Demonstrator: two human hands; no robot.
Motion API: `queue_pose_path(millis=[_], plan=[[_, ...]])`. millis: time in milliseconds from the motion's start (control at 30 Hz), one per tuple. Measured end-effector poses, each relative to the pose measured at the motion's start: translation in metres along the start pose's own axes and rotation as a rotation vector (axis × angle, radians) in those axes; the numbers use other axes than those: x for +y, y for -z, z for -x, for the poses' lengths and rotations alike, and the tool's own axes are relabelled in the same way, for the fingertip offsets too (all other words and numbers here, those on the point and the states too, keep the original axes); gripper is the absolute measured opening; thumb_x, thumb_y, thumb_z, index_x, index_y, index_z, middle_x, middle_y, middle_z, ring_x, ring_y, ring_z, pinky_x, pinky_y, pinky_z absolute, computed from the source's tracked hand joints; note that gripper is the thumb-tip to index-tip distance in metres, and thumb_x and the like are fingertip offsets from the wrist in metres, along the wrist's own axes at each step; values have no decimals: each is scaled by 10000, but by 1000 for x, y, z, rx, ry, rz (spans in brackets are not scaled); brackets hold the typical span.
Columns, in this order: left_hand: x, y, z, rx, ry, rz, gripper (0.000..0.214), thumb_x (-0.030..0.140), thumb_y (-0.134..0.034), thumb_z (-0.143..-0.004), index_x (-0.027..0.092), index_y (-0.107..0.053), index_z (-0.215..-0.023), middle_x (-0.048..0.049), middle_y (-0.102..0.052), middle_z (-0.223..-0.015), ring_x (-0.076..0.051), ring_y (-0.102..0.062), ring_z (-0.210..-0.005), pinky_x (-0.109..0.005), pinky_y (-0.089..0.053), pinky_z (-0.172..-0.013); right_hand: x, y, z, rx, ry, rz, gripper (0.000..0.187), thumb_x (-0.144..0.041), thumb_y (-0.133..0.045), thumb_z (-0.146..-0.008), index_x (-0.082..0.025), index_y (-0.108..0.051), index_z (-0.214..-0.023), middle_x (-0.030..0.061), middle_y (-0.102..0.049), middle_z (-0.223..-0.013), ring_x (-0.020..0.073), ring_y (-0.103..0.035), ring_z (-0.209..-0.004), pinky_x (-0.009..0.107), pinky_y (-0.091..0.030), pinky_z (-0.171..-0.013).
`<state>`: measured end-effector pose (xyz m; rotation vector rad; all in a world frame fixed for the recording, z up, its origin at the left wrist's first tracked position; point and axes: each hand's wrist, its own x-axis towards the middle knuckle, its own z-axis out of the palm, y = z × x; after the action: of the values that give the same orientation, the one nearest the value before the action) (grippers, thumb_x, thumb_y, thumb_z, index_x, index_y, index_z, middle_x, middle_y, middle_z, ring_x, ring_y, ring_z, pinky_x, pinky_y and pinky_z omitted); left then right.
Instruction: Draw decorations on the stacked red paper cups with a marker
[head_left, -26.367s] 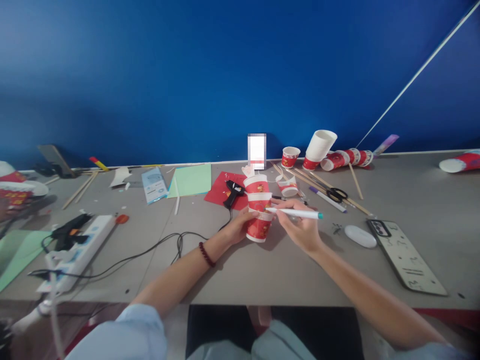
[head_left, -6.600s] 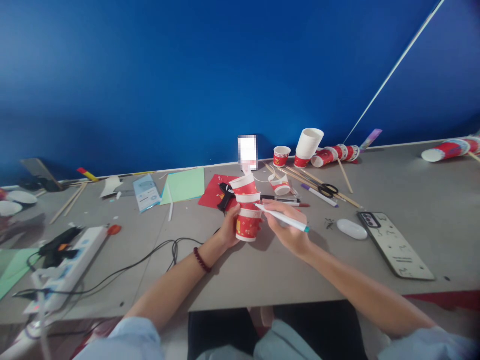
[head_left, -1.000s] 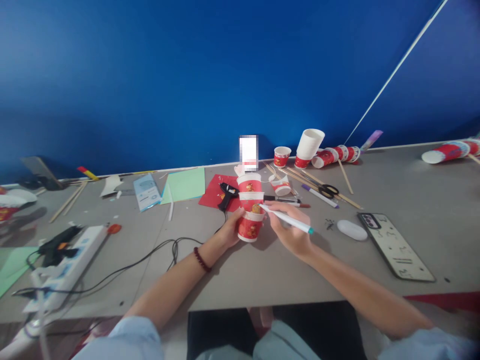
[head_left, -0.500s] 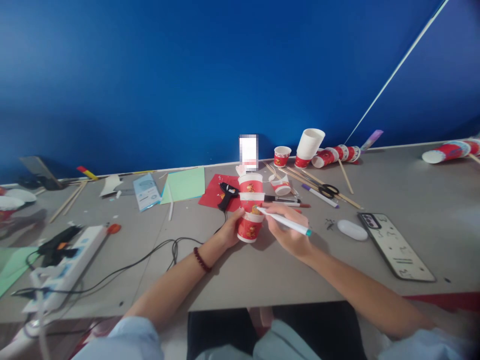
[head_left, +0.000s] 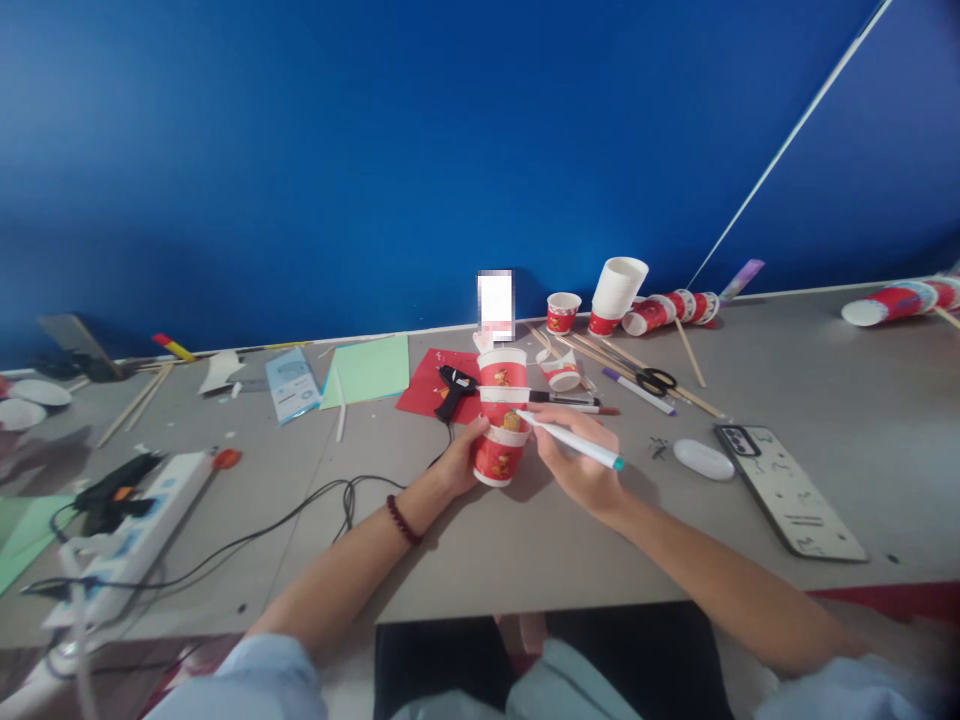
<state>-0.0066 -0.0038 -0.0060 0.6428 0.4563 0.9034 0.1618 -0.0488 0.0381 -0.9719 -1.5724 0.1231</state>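
Note:
Several red and white paper cups joined end to end form a column (head_left: 501, 462) in front of me, tilted slightly. My left hand (head_left: 459, 462) grips its lower left side, the fingers partly hidden behind the cups. In my right hand (head_left: 576, 458) is a white marker (head_left: 574, 443) with a teal end, held like a pen. Its tip meets or nearly meets the cups beside a yellowish patch; I cannot tell whether it touches. Behind the column lie a black glue gun (head_left: 454, 390) and red paper (head_left: 420, 385).
Scissors (head_left: 656, 381), a purple marker (head_left: 639, 391) and wooden sticks lie at right, near a stack of cups (head_left: 619, 288). A phone (head_left: 791, 495) and a white case (head_left: 703, 459) rest nearer. Leftward are green paper (head_left: 371, 370), a power strip (head_left: 150, 530) and a trailing black cable.
Almost nothing differs. The marker and my right hand have shifted very slightly, the tip staying by the yellowish patch. My left hand keeps its hold on the cups.

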Motion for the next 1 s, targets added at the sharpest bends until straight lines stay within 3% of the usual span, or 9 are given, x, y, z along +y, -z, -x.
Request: queue_pose_path(millis=[433, 1000], plan=[[1, -1, 1, 19, 10, 28, 410, 386, -723, -748, 132, -669, -1065, -96, -743, -986, -214, -701, -858, -311, -507, -815, -3, 2, -3, 20, 5, 28, 113, -160, -609, -853, -230, -668, -920, 59, -772, -920, 212, -746, -874, 348, -616, -805], [5, -5, 1, -38, 2, -7, 467, 478, -706, -731, 111, -691, -1019, -120, -749, -921, -239, -700, -820, -326, -517, -757, 0, 2, -2, 17, -18, 6, 80, -168, -611, -846, -223, -647, -892, 67, -769, -918, 216, -746, -875, 354, -613, -797]])
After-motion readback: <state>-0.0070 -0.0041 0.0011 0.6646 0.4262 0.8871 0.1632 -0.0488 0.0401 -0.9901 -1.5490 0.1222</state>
